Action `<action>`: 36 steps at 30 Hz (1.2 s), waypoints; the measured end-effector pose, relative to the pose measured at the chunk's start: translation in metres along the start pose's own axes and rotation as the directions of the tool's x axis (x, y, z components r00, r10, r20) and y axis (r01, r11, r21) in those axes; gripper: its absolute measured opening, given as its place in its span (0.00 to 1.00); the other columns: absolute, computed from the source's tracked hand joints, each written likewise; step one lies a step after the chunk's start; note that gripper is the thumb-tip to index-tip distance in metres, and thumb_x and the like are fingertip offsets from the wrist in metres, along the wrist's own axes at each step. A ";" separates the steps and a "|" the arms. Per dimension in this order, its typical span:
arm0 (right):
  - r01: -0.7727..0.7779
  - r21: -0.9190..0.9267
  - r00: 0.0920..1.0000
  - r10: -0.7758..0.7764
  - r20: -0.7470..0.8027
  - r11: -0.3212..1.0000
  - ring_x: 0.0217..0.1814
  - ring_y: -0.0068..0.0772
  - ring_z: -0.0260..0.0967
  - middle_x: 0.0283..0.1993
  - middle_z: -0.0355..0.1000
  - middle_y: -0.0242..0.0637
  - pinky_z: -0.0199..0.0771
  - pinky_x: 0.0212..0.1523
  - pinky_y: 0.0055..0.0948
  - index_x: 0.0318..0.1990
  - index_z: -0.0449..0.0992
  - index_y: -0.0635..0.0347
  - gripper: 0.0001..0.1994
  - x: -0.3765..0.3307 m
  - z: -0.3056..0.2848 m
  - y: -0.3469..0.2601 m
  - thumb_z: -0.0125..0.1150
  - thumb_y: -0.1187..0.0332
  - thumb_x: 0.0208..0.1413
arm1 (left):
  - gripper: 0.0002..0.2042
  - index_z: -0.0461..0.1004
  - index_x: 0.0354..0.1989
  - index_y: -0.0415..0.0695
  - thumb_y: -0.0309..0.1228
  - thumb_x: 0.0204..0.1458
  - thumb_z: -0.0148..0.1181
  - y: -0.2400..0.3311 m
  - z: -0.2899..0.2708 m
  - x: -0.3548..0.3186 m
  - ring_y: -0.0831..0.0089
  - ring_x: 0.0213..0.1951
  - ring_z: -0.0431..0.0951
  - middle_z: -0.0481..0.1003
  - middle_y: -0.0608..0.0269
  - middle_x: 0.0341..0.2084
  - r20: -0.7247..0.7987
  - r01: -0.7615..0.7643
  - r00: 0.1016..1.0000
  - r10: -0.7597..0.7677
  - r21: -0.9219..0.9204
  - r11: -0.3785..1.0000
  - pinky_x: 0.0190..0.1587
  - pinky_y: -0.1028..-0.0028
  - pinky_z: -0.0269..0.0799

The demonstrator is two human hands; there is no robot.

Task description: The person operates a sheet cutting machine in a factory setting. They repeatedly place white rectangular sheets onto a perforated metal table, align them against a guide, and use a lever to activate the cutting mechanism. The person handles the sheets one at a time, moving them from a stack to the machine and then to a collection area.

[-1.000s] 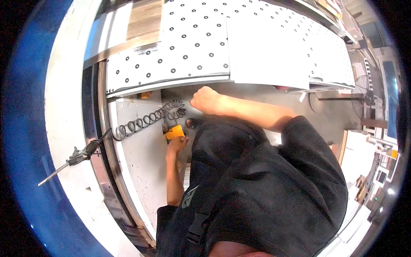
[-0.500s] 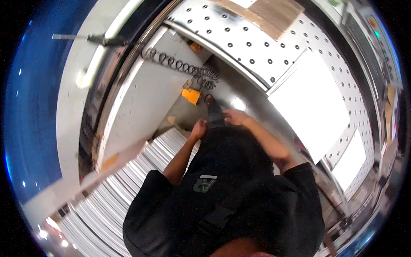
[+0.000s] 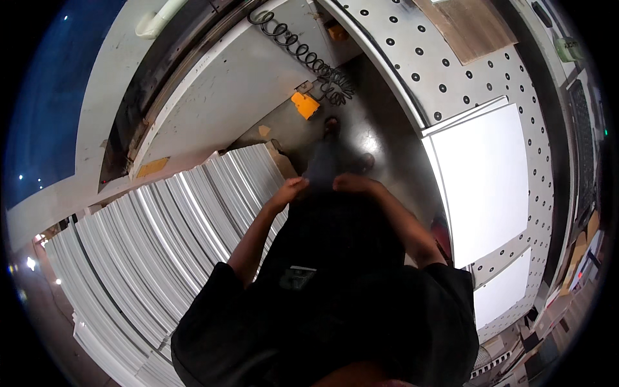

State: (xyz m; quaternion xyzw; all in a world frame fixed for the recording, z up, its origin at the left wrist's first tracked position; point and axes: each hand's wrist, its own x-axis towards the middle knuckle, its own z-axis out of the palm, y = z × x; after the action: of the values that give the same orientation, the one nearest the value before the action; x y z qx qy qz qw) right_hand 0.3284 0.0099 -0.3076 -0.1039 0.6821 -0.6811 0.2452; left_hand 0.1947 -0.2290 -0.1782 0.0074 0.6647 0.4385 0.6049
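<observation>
I count two hands of my own, left hand [image 3: 294,187] and right hand [image 3: 353,183], two feet [image 3: 331,126], one coiled black hose [image 3: 336,84], one orange block [image 3: 305,106] with a second orange piece [image 3: 336,30] beyond, one dotted table [image 3: 431,71], one brown board [image 3: 469,33], at least three white sheets [image 3: 480,187], and more white panels [image 3: 193,219] than I can number.

A white table [image 3: 465,77] dotted with black rings carries a large white sheet [image 3: 483,187] lying over another, a smaller white sheet [image 3: 503,290] toward its near end and a brown board [image 3: 467,29] toward its far end. Left of the table are a grey floor [image 3: 387,126], a yellow-orange block [image 3: 305,105], a black coiled hose [image 3: 298,49], a grey panel [image 3: 225,97], closely packed white strips [image 3: 174,226] and, farthest from it, a blue surface [image 3: 51,97].
</observation>
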 end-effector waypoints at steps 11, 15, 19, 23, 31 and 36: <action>-0.228 0.705 0.679 0.629 -0.379 0.671 0.33 0.23 0.71 0.38 0.76 0.34 0.74 0.34 0.25 0.47 0.74 0.56 0.14 -0.017 -0.020 0.017 0.55 0.56 0.67 | 0.13 0.73 0.47 0.48 0.43 0.64 0.57 -0.073 -0.115 0.145 0.77 0.20 0.71 0.74 0.69 0.26 -0.459 0.027 0.884 -0.093 -0.148 0.989 0.21 0.76 0.65; -0.086 0.739 0.627 0.613 -0.481 0.668 0.30 0.22 0.70 0.34 0.74 0.31 0.73 0.31 0.26 0.50 0.74 0.58 0.16 -0.001 -0.024 0.110 0.54 0.55 0.68 | 0.21 0.68 0.59 0.46 0.45 0.64 0.56 -0.107 -0.112 0.193 0.72 0.27 0.75 0.77 0.62 0.35 -0.430 0.175 0.867 -0.251 -0.207 0.962 0.27 0.69 0.71; -0.353 0.525 0.529 0.628 -0.571 0.775 0.38 0.30 0.74 0.40 0.76 0.36 0.74 0.41 0.30 0.56 0.74 0.61 0.21 0.056 -0.023 0.157 0.59 0.54 0.65 | 0.16 0.70 0.50 0.42 0.43 0.65 0.54 -0.102 -0.092 0.232 0.68 0.32 0.78 0.78 0.59 0.35 -0.483 0.229 0.813 -0.324 -0.245 0.942 0.34 0.67 0.73; -0.384 0.616 0.472 0.719 -0.510 0.688 0.48 0.40 0.77 0.49 0.79 0.43 0.74 0.52 0.33 0.57 0.75 0.62 0.22 0.134 -0.026 0.139 0.59 0.54 0.64 | 0.15 0.70 0.38 0.40 0.41 0.66 0.55 -0.158 -0.104 0.265 0.70 0.34 0.74 0.75 0.59 0.32 -0.531 -0.070 0.840 0.111 0.097 0.993 0.41 0.69 0.69; -0.504 0.417 0.621 0.653 -0.433 0.756 0.58 0.46 0.71 0.56 0.73 0.43 0.71 0.58 0.45 0.55 0.76 0.56 0.18 0.172 -0.039 0.191 0.62 0.58 0.63 | 0.13 0.71 0.40 0.41 0.40 0.66 0.55 -0.120 -0.094 0.262 0.78 0.34 0.66 0.69 0.69 0.30 -0.684 -0.332 0.697 0.215 -0.043 0.942 0.40 0.75 0.65; -0.319 0.242 0.605 0.393 -0.693 0.917 0.56 0.47 0.71 0.56 0.72 0.43 0.71 0.56 0.44 0.50 0.76 0.58 0.11 0.186 -0.029 0.175 0.61 0.67 0.62 | 0.10 0.71 0.41 0.43 0.38 0.67 0.54 -0.109 -0.101 0.245 0.82 0.35 0.65 0.69 0.73 0.32 -0.549 -0.224 0.834 0.052 -0.252 0.941 0.41 0.80 0.63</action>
State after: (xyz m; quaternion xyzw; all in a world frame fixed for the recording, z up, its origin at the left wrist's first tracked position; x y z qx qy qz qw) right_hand 0.1884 -0.0448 -0.5168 0.3251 0.6964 -0.6336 0.0884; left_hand 0.1034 -0.2213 -0.4498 -0.1604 0.7282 0.5635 0.3557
